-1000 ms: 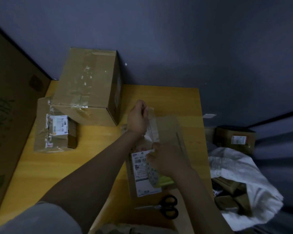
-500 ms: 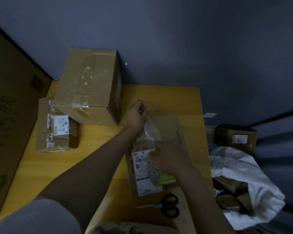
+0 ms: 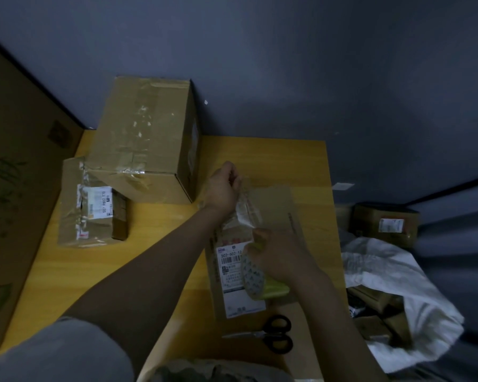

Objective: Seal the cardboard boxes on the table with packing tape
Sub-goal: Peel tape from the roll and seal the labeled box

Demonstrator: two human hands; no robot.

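Tape strip: far end pinched by left hand, roll gripped in right hand, box lying beneath both.

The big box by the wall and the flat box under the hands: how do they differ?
The big box is tall; the flat box is low and thin. The big box stands untouched, tape across its top; over the flat box the left hand and right hand stretch a tape strip from the roll. The flat box's top bears a white label; the big box's shows none. Both are brown cardboard.
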